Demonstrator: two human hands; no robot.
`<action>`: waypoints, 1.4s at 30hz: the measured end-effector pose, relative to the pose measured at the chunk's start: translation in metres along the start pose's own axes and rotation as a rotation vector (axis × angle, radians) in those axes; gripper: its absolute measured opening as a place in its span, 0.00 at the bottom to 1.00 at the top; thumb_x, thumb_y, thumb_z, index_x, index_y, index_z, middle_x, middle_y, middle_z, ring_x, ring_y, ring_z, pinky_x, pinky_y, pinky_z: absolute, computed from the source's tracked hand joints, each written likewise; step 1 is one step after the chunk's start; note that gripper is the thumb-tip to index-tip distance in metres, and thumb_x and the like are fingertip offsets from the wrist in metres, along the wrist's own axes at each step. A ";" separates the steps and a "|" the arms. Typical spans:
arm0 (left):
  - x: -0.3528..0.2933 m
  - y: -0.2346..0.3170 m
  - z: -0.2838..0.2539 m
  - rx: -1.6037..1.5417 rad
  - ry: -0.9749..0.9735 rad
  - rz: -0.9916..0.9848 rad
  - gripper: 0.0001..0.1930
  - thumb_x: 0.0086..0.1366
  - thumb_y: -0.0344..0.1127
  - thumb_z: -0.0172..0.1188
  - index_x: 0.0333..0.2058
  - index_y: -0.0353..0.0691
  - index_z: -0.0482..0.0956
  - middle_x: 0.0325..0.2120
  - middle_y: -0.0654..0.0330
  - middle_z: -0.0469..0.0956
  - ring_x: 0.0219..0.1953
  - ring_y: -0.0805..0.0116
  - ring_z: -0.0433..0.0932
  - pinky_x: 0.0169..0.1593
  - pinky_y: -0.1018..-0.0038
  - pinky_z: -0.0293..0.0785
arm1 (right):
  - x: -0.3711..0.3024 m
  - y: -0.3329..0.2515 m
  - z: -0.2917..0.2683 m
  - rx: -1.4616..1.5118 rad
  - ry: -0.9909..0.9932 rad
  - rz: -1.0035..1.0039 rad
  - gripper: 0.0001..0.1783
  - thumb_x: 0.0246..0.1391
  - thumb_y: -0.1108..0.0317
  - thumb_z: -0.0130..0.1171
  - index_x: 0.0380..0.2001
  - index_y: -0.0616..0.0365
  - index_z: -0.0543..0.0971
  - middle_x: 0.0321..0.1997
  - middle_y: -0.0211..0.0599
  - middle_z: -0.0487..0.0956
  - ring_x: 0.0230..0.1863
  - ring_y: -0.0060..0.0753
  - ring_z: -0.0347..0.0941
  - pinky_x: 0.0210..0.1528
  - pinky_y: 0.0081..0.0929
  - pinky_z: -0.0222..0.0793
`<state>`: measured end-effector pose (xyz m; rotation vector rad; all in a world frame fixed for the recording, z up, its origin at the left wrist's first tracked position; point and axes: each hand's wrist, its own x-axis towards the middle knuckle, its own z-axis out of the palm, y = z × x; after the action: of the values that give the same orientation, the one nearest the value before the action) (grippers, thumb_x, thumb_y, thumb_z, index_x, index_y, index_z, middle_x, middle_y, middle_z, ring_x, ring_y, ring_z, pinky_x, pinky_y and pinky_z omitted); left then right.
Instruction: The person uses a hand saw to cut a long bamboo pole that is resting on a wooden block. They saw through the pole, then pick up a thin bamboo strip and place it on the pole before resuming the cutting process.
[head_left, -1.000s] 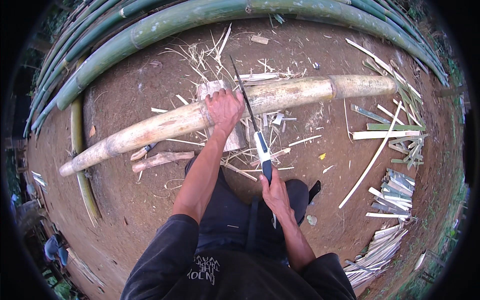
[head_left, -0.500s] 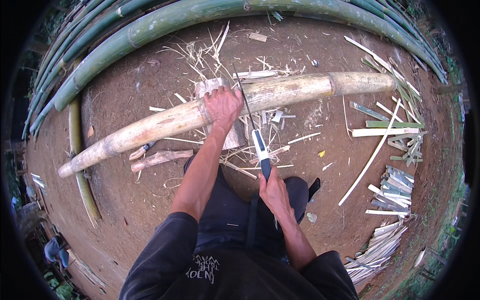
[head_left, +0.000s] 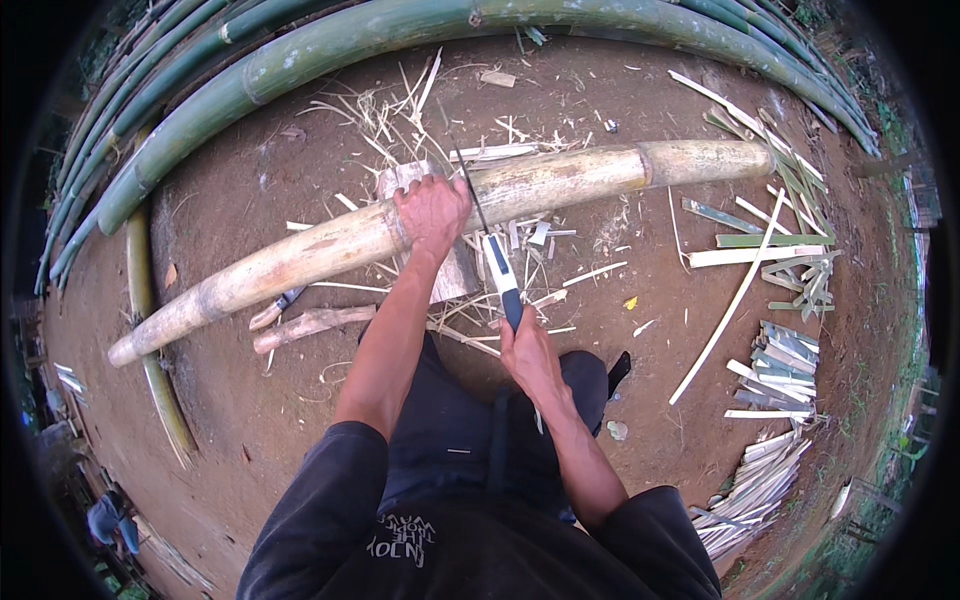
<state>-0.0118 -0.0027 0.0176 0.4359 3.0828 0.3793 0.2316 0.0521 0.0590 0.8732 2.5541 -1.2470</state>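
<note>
A thick, pale bamboo pole [head_left: 580, 178] lies across the ground in front of me, its middle resting on a short wood block [head_left: 452, 277]. My left hand [head_left: 432, 213] is wrapped over the pole's top, close to a node. Just right of those fingers, the thin dark blade of a hand saw [head_left: 500, 268] crosses the pole. My right hand [head_left: 530, 350] is closed around the saw's white and dark blue handle, near my knees. How deep the blade sits in the bamboo cannot be made out.
Long green bamboo poles [head_left: 330, 62] are stacked along the far side. Split strips [head_left: 765, 257] and bundled slats [head_left: 760, 490] lie at the right. A wooden-handled tool [head_left: 268, 317] and a rough stick [head_left: 312, 327] rest left of the block. Another person [head_left: 110, 520] is at far left.
The whole view has shifted slightly, moving the scene a little left. My left hand keeps its hold on the pole, and the saw still lies across it in my right hand.
</note>
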 end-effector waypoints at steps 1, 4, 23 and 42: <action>-0.002 -0.002 0.002 -0.002 0.012 -0.006 0.25 0.66 0.47 0.41 0.38 0.34 0.83 0.39 0.47 0.83 0.45 0.54 0.81 0.59 0.48 0.62 | -0.003 -0.003 -0.002 -0.012 -0.024 0.020 0.19 0.64 0.62 0.53 0.45 0.69 0.66 0.26 0.68 0.77 0.32 0.73 0.76 0.31 0.59 0.69; -0.002 -0.009 0.005 0.010 0.037 -0.023 0.25 0.67 0.47 0.40 0.40 0.34 0.83 0.41 0.47 0.83 0.45 0.54 0.80 0.59 0.48 0.62 | -0.033 0.001 -0.007 -0.038 -0.046 0.017 0.19 0.64 0.61 0.53 0.44 0.69 0.65 0.25 0.69 0.77 0.31 0.73 0.76 0.32 0.60 0.69; 0.000 0.001 0.003 -0.011 -0.021 -0.056 0.25 0.65 0.45 0.41 0.37 0.33 0.85 0.38 0.45 0.84 0.44 0.53 0.82 0.60 0.48 0.62 | -0.006 -0.002 0.003 -0.048 0.010 -0.008 0.18 0.65 0.62 0.53 0.42 0.70 0.66 0.25 0.68 0.77 0.29 0.71 0.76 0.31 0.59 0.69; -0.004 -0.014 0.003 -0.044 0.043 -0.033 0.23 0.65 0.44 0.42 0.35 0.35 0.84 0.34 0.48 0.84 0.40 0.54 0.82 0.57 0.49 0.63 | -0.023 0.002 -0.002 -0.111 -0.013 0.012 0.17 0.65 0.62 0.53 0.41 0.69 0.67 0.24 0.66 0.77 0.30 0.71 0.76 0.32 0.59 0.71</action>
<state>-0.0120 -0.0158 0.0108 0.3806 3.1116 0.4606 0.2514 0.0445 0.0682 0.8525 2.5759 -1.0914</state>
